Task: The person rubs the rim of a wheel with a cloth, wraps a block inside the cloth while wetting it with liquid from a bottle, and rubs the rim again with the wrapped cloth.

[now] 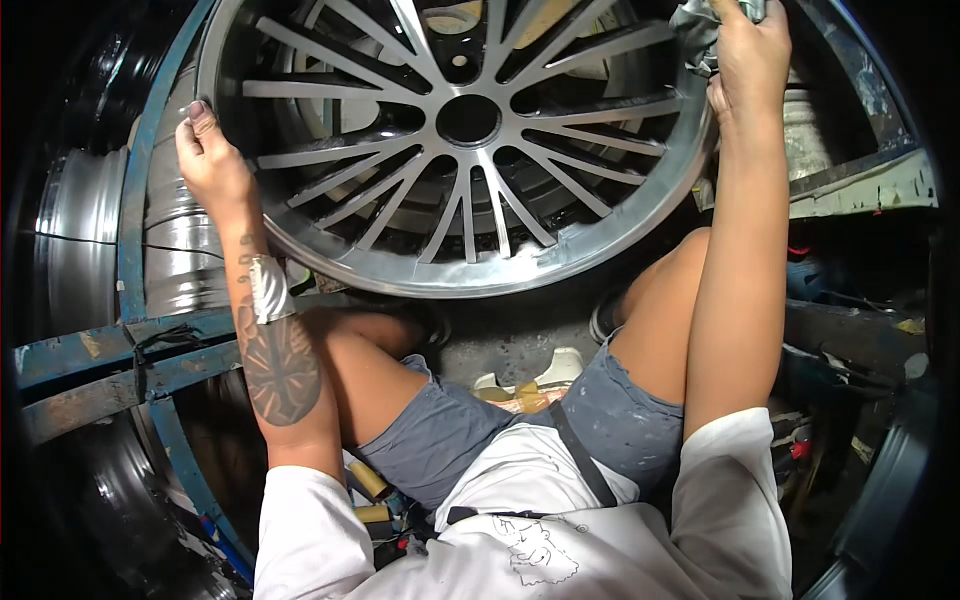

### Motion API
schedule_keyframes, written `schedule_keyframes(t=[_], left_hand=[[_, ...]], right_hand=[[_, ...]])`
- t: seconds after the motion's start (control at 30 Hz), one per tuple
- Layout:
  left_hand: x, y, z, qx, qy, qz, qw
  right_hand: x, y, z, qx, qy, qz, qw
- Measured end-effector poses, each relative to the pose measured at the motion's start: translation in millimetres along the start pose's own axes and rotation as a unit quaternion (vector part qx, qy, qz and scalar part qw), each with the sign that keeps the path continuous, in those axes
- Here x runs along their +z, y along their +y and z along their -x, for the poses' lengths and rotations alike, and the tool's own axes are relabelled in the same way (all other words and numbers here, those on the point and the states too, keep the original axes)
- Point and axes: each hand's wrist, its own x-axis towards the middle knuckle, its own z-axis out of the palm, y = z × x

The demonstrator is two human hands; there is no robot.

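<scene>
A multi-spoke alloy car wheel rim with silver spoke faces and black recesses lies in front of me, its top cut off by the picture's edge. At its left edge is my left hand, thumb and fingers bent at the rim; whether it grips the rim is unclear. My right hand holds a crumpled grey cloth against the upper right edge. A wet-looking or shiny patch shows on the lower lip. Silver tape is wrapped on my left forearm.
Blue, worn metal frames stand on both sides. More wheel rims sit at the left, another at the right. Below, between my legs, a white object with brown tape lies near the floor. Tape rolls are at lower left.
</scene>
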Motion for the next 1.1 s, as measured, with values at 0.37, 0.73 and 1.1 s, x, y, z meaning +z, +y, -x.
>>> schedule_keyframes(t=[0.37, 0.73, 1.1], left_hand=[[-24, -42, -20, -0.154, -0.014, 0.092, 0.984], [-5, 7, -12, -0.026, 0.069, 0.077, 0.994], [-12, 9, -19, 0.044, 0.052, 0.056, 0.996]], right_hand=[[-16, 39, -17, 0.145, -0.039, 0.053, 0.987], [-8, 30, 7, 0.091, 0.156, 0.09, 0.979], [-17, 10, 38, 0.134, 0.165, -0.023, 0.977]])
